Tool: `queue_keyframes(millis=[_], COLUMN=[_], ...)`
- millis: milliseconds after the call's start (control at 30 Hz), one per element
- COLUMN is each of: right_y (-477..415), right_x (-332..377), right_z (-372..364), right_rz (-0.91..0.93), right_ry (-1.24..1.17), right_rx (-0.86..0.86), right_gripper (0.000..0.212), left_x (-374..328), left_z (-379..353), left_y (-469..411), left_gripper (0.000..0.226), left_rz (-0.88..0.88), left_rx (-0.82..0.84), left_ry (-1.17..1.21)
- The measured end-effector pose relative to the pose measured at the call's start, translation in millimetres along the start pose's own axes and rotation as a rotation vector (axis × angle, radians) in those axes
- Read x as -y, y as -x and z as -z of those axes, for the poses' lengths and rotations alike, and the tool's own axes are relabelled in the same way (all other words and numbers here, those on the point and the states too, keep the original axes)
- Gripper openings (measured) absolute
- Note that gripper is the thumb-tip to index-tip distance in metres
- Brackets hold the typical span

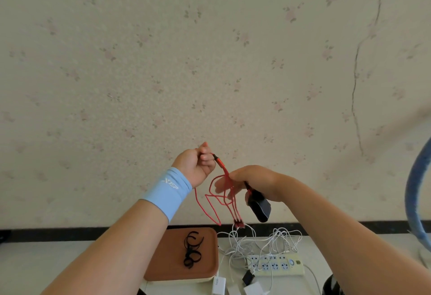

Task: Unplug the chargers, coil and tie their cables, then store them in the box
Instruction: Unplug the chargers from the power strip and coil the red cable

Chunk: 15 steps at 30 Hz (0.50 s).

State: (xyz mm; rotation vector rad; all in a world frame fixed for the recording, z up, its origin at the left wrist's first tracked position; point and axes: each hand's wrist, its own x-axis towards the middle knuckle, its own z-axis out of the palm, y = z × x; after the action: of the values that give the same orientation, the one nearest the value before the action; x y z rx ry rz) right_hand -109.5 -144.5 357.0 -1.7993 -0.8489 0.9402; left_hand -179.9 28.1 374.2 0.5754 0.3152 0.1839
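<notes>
My left hand (198, 165), with a blue wristband below it, pinches the junction piece of a red multi-head cable (211, 198) held up in front of the wall. My right hand (254, 184) grips the cable's other end by the dark charger block (260, 206), which hangs below the fingers. Red loops dangle between both hands, their small plugs (239, 224) hanging lowest. Below on the table stands the box with a brown lid (163, 259); several black cable ties (192, 250) lie on it.
A cream power strip (277, 265) lies right of the box, tangled white cables (256, 241) behind it. White and black charger blocks (247, 283) lie at the table's front edge. A blue curved hoop (414, 192) stands at the far right.
</notes>
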Motion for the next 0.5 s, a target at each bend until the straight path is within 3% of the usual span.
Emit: queue_keyframes(millis=[167,267,367,433,500], right_y=[2,1,0,-2,-3], right_x=[1,-6,-11,-13,-13], right_z=[0,2,4,5,6], right_rz=[-0.088,-0.168,-0.193,-0.157,-0.115], right_ry=[-0.06,-0.027,-0.021,-0.052,-0.067], right_rx=[0.181,0.236,0.232,0.218,0.213], right_gripper=[0.038,0.034,0.029,0.028,0.029], left_x=[-12,-15,-15,-17,-19], left_z=[5,7,9,16,25], left_y=[-10,-9,-3,3,8], left_gripper=[0.032,0.029,0.026,0.015,0.023], left_rz=[-0.173,-0.298,-0.296,-0.115,0.106], left_rx=[-0.058,-0.231,-0.365,-0.414,-0.434], left_ry=[0.112,-0.062,-0.569,-1.072,-1.604])
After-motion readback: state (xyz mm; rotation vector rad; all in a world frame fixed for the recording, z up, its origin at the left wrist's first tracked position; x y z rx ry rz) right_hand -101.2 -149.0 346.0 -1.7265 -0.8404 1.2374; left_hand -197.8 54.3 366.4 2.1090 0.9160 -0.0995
